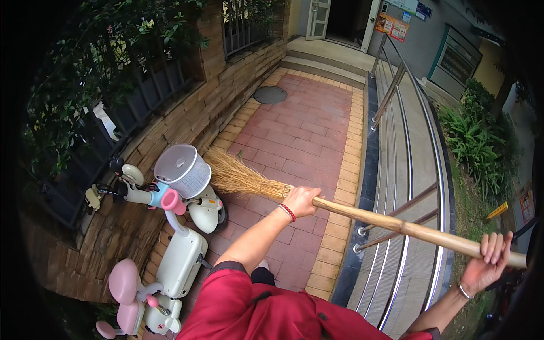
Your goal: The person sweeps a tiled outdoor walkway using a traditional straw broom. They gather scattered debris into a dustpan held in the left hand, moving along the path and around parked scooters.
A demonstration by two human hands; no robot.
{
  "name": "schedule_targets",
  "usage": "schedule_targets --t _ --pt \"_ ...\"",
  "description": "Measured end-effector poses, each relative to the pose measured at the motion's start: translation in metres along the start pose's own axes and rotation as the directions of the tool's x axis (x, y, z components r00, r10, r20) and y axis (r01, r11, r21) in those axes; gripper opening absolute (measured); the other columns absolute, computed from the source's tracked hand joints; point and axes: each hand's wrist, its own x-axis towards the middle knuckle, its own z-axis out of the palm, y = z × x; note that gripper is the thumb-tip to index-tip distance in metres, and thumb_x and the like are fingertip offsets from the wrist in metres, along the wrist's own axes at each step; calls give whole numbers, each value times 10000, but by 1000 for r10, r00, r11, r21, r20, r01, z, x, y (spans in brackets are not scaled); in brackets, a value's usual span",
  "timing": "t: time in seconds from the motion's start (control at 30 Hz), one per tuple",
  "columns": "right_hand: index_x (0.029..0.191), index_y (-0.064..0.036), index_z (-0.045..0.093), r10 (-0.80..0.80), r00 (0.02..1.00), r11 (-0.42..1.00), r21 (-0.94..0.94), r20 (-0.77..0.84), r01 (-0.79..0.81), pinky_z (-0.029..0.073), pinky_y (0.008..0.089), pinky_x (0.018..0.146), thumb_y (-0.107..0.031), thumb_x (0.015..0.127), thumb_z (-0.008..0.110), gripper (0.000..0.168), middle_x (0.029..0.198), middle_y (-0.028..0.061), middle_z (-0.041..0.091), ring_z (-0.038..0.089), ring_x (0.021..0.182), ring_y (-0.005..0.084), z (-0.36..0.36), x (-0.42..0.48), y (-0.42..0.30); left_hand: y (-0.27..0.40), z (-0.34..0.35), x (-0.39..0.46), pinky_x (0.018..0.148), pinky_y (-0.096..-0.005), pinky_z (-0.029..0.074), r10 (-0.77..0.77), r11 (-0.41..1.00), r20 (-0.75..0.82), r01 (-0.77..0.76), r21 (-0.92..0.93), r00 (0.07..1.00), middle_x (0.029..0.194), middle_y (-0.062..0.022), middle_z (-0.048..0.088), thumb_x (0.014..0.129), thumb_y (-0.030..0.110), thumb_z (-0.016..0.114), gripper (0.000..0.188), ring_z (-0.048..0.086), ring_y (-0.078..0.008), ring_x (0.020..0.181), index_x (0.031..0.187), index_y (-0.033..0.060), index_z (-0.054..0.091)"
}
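A broom with straw-coloured twig bristles (238, 172) and a thick bamboo handle (399, 226) crosses the view from centre left to lower right. My left hand (302, 201), with red beads at its wrist, grips the handle just above the bound bristles. Near the handle's far end, my right hand (488, 261) wraps around the bamboo, a bracelet on its wrist. The bristle tips are beside the scooter's basket and the stone wall; whether they touch the paving cannot be told.
A white and pink electric scooter (180, 261) with a basket (182, 170) stands at left by the stone wall (187, 114). Steel railings (408, 148) line the right. Red paving (297, 140) with a manhole cover (270, 94) leads to low steps (325, 70) and an open door (318, 19).
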Motion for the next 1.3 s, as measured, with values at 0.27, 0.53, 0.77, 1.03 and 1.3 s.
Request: schedule_targets --t 0.27,0.53,0.77,1.03,1.3 --pt "938 -42 557 615 731 787 -291 295 -544 435 424 850 -58 798 652 171 643 35 497 540 661 188 60 62 384 -246 52 52 816 -439 430 -507 861 -7 505 -63 862 836 -100 590 695 -3 600 287 570 -326 901 948 122 544" --pt "840 -73 497 522 847 749 -529 101 -398 426 386 779 -108 777 685 201 638 37 492 509 608 167 91 151 443 -323 90 226 825 -434 439 -256 922 31 253 -291 966 849 -87 631 659 -9 658 414 575 -313 905 1029 149 559" --pt "1158 -33 475 61 989 954 -299 132 -19 366 238 641 -75 845 571 330 505 -52 349 327 446 80 44 315 402 -281 33 376 656 -424 502 113 936 -80 -133 -326 990 763 -73 609 702 50 666 313 616 -291 807 980 117 539" --pt "1115 -11 432 395 850 883 111 347 -456 358 237 489 22 859 482 263 498 -52 333 325 401 70 6 470 666 -404 11 400 563 -488 498 -263 942 -36 249 -225 964 743 -115 636 690 21 642 391 640 -371 688 1050 145 554" --pt "786 -66 487 550 664 821 -181 508 -541 451 368 635 -68 780 652 166 495 10 442 466 459 146 38 494 903 -629 72 509 834 -425 442 -645 762 -158 644 -60 748 885 -102 647 738 45 663 282 593 -314 908 999 128 598"
